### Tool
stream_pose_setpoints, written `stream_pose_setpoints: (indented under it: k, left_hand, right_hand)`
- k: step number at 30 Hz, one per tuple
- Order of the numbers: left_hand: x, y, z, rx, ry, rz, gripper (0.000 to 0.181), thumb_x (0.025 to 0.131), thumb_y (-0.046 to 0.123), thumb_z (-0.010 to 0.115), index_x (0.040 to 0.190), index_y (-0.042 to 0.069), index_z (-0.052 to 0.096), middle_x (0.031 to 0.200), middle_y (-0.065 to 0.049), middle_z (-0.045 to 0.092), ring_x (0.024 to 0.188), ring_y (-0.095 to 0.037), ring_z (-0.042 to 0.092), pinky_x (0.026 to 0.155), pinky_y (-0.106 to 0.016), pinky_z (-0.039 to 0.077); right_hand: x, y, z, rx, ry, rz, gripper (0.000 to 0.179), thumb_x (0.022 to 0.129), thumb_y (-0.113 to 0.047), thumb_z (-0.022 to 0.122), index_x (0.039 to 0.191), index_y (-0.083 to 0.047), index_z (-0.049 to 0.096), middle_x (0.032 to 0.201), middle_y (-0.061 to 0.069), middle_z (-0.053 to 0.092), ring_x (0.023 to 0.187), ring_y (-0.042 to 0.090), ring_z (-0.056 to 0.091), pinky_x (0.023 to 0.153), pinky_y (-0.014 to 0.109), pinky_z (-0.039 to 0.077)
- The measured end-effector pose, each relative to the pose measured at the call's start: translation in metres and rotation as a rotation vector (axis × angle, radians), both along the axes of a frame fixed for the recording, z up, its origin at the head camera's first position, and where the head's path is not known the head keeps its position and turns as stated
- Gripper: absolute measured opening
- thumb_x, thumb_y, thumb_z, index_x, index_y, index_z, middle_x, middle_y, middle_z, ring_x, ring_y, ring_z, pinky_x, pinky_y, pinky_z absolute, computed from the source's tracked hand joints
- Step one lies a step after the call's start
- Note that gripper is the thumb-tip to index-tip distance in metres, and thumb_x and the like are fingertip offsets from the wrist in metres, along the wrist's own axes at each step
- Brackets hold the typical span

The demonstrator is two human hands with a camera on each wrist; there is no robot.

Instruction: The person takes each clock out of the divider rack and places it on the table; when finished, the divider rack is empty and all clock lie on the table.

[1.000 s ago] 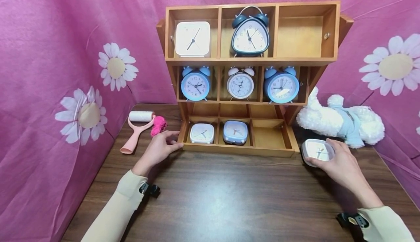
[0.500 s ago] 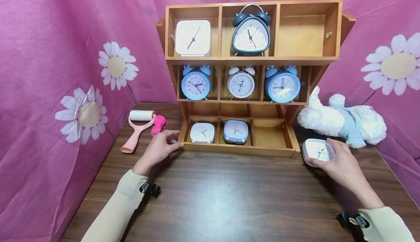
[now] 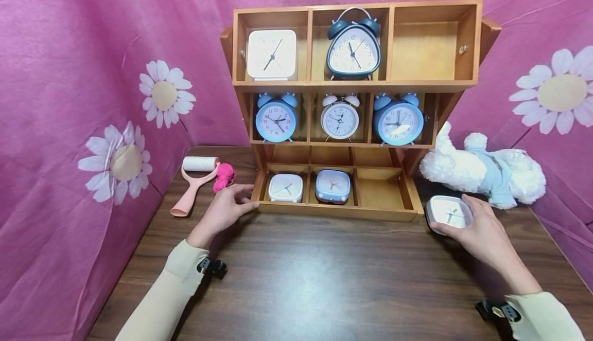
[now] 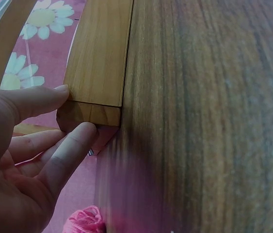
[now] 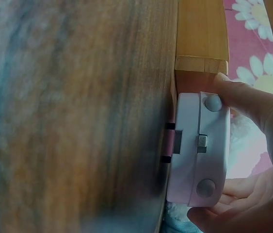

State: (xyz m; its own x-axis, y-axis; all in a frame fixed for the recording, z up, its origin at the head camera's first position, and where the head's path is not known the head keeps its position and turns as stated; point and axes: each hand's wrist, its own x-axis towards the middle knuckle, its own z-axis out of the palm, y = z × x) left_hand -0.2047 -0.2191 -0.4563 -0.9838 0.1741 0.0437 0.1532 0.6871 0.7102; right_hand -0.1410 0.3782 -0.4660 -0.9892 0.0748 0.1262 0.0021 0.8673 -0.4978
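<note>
Clock point(image 3: 449, 212), rounded white square, in right hand point(image 3: 486, 235) beside wooden shelf point(image 3: 338, 211).

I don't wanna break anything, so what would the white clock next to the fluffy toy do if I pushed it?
The white clock probably won't roll, because it's squarish. It might slip a bit, since its sides look smooth. And it's likely stiff, not squishy, as it looks like hard plastic.

The plain cream sleeves point(image 3: 155, 294) are long, and at each cuff point(image 3: 187, 258) sits a black strap point(image 3: 511, 311) bearing a small black device point(image 3: 219, 269).
</note>
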Motion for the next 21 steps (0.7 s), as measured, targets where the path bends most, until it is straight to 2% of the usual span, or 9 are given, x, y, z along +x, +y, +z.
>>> stream_pose_setpoints:
  k: [13,21]
  left_hand:
    - [0.001,0.000,0.001,-0.002,-0.001,-0.001,0.053,0.098,0.020,0.088,0.145,0.001,0.072,0.111,-0.017,0.085,0.097,-0.026,0.083,0.081,-0.034,0.059]
    - [0.000,-0.001,0.001,0.001,-0.003,0.000,0.053,0.098,0.020,0.088,0.145,0.001,0.072,0.110,-0.017,0.085,0.097,-0.025,0.083,0.079,-0.033,0.058]
  right_hand:
    - [0.000,-0.004,0.003,0.009,0.019,-0.008,0.114,0.089,-0.045,0.093,0.162,0.019,0.035,0.158,0.051,0.039,0.142,0.072,0.040,0.111,0.083,0.035]
    - [0.002,-0.016,0.013,-0.025,0.102,-0.002,0.112,0.085,-0.040,0.098,0.165,0.011,0.039,0.159,0.048,0.042,0.142,0.072,0.043,0.112,0.084,0.035]
